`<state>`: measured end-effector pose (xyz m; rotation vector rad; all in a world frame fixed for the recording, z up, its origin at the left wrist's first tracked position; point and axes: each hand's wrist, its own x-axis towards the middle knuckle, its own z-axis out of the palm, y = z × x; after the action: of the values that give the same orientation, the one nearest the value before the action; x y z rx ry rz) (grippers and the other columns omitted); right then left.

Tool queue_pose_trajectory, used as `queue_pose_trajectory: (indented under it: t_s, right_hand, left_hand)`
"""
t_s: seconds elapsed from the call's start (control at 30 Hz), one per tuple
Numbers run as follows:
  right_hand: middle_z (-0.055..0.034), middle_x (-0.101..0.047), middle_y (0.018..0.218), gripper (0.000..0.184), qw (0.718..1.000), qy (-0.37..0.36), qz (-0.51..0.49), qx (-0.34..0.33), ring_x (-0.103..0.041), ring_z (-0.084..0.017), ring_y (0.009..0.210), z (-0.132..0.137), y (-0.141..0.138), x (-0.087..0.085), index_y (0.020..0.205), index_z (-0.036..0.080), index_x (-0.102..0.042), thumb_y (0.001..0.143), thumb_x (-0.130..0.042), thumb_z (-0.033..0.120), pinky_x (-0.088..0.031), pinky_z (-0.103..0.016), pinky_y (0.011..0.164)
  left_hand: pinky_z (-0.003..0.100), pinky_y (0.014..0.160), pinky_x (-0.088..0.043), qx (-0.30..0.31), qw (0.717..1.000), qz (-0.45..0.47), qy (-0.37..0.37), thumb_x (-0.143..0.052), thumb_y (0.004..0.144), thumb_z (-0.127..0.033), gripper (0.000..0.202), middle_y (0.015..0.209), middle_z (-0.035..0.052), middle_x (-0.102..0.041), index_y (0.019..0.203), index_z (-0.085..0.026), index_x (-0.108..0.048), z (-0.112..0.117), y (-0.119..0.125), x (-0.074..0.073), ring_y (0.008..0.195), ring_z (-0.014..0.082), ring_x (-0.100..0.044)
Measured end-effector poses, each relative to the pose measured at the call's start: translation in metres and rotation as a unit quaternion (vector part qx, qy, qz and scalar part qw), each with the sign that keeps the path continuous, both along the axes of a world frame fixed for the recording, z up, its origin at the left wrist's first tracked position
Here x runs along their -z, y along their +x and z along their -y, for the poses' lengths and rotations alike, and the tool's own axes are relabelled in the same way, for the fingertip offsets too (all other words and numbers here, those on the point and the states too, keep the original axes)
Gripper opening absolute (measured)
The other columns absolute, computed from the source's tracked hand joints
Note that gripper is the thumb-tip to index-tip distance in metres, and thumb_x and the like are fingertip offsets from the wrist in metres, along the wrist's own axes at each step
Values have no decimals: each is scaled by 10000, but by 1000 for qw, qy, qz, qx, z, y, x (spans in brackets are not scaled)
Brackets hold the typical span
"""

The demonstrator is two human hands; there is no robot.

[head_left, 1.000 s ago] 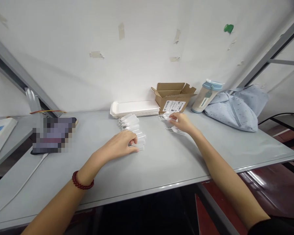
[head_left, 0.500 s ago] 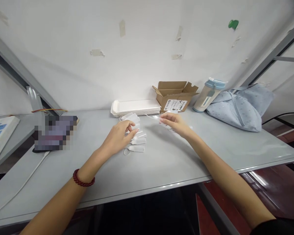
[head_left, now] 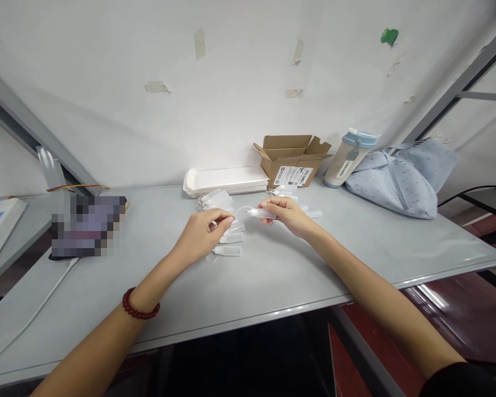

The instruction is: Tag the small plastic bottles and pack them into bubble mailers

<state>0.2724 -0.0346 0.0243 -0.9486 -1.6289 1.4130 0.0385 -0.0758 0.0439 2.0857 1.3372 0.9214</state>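
Observation:
My right hand [head_left: 287,214] is closed around a small translucent squeeze bottle [head_left: 261,213], held just above the table with its nozzle pointing left. From the nozzle end a thin white strap [head_left: 243,208] arcs over to my left hand [head_left: 204,234], whose thumb and forefinger pinch its far end. Whatever sits at that tip is hidden by the fingers. Beneath and behind my left hand lie several similar bottles [head_left: 228,251] with looped straps. Another group of bottles [head_left: 287,190] lies behind my right hand, partly covered by it.
White flat trays or cartons [head_left: 227,181] are stacked at the wall, beside an open cardboard box [head_left: 293,160]. Further right stand a tumbler [head_left: 349,160] and a light-blue cloth bag [head_left: 392,184]. A blurred phone [head_left: 89,229] with a white cable [head_left: 37,314] lies at the left.
My right hand has brought the bottle left and slightly nearer, toward my left hand. The left fingers have closed on the strap's end. The view has shifted slightly.

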Motion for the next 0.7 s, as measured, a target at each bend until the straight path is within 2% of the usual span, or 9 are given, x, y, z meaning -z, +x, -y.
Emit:
queue_pose_trajectory:
  t_s: [0.13,0.37,0.57,0.7]
  right_hand:
    - [-2,-618,650,270,1000,7,8,0,-499,-98,581,1,-1,0,798,165,-641,841,-579,424,-410,-262,637]
    - [-4,-619,650,291,1000,10,24,1,-496,-100,579,3,-2,-1,794,167,-636,836,-572,448,-405,-262,623]
    - [-2,-616,649,289,999,13,30,-7,-486,-98,575,5,-4,-2,777,169,-628,846,-560,441,-390,-260,615]
    - [4,-615,644,273,999,20,33,-1,-483,-96,574,6,-4,-4,784,172,-628,857,-552,423,-384,-258,623]
  left_hand:
    - [256,629,-464,-11,999,20,-29,-496,865,-357,255,793,18,-710,861,-191,-690,2,1,-2,704,158,-607]
    - [258,620,-473,-5,999,41,-34,-519,849,-398,273,740,19,-696,809,-186,-688,2,2,-5,683,162,-612]
    - [273,657,-473,-5,997,56,-61,-545,824,-344,213,780,22,-702,815,-185,-688,1,1,-4,717,164,-622]
    - [266,602,-457,21,990,94,-107,-447,869,-343,302,755,26,-675,809,-175,-691,0,0,-4,653,143,-574]
